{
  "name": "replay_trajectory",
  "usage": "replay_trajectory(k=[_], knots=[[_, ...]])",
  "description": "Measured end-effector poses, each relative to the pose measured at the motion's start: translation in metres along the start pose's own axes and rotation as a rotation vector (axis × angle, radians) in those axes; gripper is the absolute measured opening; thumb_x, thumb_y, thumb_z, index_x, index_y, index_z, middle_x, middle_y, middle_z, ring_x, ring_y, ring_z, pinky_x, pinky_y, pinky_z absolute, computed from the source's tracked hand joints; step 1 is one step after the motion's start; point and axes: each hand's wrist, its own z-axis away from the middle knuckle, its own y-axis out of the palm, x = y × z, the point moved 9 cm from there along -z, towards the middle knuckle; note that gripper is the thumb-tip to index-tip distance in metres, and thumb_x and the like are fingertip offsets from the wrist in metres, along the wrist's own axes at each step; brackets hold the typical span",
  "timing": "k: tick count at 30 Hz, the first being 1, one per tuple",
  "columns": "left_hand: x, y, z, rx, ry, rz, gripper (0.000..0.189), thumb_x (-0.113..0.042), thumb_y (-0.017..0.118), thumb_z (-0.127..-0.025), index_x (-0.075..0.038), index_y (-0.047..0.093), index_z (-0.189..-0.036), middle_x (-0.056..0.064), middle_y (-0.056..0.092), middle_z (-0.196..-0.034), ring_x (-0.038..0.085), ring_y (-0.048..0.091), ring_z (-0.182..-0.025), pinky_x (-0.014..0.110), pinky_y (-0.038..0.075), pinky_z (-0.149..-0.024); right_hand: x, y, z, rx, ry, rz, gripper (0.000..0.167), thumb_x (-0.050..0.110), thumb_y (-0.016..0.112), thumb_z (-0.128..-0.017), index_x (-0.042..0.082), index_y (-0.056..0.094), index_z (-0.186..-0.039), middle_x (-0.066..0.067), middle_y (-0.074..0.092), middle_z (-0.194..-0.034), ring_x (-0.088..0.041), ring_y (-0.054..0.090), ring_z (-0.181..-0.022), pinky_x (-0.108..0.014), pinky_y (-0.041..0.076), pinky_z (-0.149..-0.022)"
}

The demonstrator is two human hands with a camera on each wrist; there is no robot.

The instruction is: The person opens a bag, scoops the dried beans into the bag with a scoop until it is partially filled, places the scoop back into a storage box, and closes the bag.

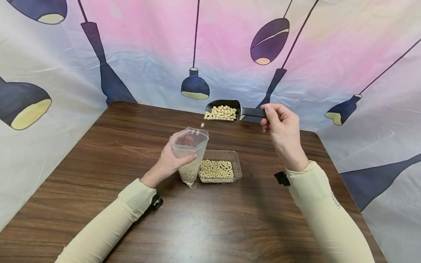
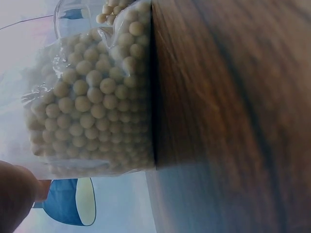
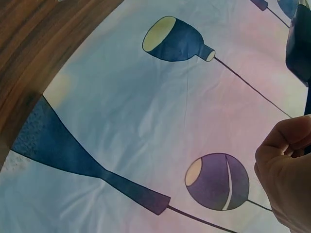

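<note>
A black scoop (image 1: 239, 109) full of pale round beans (image 1: 223, 112) is held by its handle in my right hand (image 1: 284, 126), tilted with its mouth toward the left. Beans drop from its lip toward the mouth of a clear plastic bag (image 1: 190, 148). My left hand (image 1: 171, 159) grips this bag near its top, thumb across the front. Beans fill the lower part of the bag (image 2: 92, 107), whose bottom rests at the tabletop in the left wrist view. In the right wrist view, the scoop (image 3: 299, 46) shows only partly at the edge.
Just right of the bag, a clear rectangular container (image 1: 237, 166) holds more of the beans. Both stand on a dark wooden table (image 1: 204, 219). Behind it hangs a cloth backdrop (image 1: 148, 47) printed with lamps.
</note>
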Motion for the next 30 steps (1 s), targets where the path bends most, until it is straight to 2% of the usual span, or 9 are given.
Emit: replay_trajectory(k=[5,10,20,27,30], knots=[[0.000,0.001,0.000,0.000,-0.006,0.009,0.074,0.006,0.076,-0.076,-0.005,0.042,-0.141,0.022,0.057,-0.121,0.028,0.057,-0.107,0.029,0.046,-0.092,0.010,-0.002,-0.002,-0.013,-0.066,0.034,0.025,0.021,0.060,-0.097,-0.003,0.067,-0.101,-0.001,0.060,-0.064,-0.010,0.055,-0.058,-0.020,0.047,-0.053],[0.001,0.000,0.000,0.005,-0.015,0.005,0.077,0.009,0.076,-0.075,-0.002,0.040,-0.142,0.026,0.055,-0.123,0.033,0.055,-0.108,0.028,0.045,-0.092,0.018,-0.003,-0.002,-0.016,-0.116,0.080,0.029,0.022,0.059,-0.097,-0.005,0.066,-0.103,-0.002,0.060,-0.066,-0.013,0.055,-0.059,-0.020,0.047,-0.054],[0.002,0.000,0.001,0.013,-0.039,0.004,0.074,0.003,0.076,-0.078,-0.010,0.041,-0.142,0.018,0.057,-0.123,0.027,0.056,-0.108,0.033,0.046,-0.094,0.029,-0.003,-0.003,-0.035,-0.157,0.145,0.030,0.022,0.058,-0.098,-0.006,0.066,-0.105,-0.002,0.061,-0.068,-0.012,0.057,-0.060,-0.019,0.047,-0.054],[0.002,0.000,0.000,0.009,-0.044,-0.003,0.073,-0.001,0.078,-0.078,-0.012,0.043,-0.142,0.016,0.057,-0.123,0.027,0.055,-0.109,0.037,0.044,-0.095,0.037,-0.004,-0.003,-0.052,-0.209,0.187,0.025,0.022,0.058,-0.098,-0.001,0.068,-0.102,-0.003,0.061,-0.069,-0.017,0.057,-0.062,-0.021,0.047,-0.055],[0.002,0.000,0.000,0.006,-0.045,-0.008,0.074,-0.001,0.078,-0.077,-0.011,0.043,-0.141,0.015,0.057,-0.123,0.026,0.056,-0.108,0.035,0.045,-0.094,0.039,-0.003,-0.003,-0.057,-0.230,0.192,0.027,0.022,0.058,-0.098,-0.003,0.067,-0.102,-0.002,0.062,-0.069,-0.017,0.058,-0.063,-0.021,0.048,-0.055]])
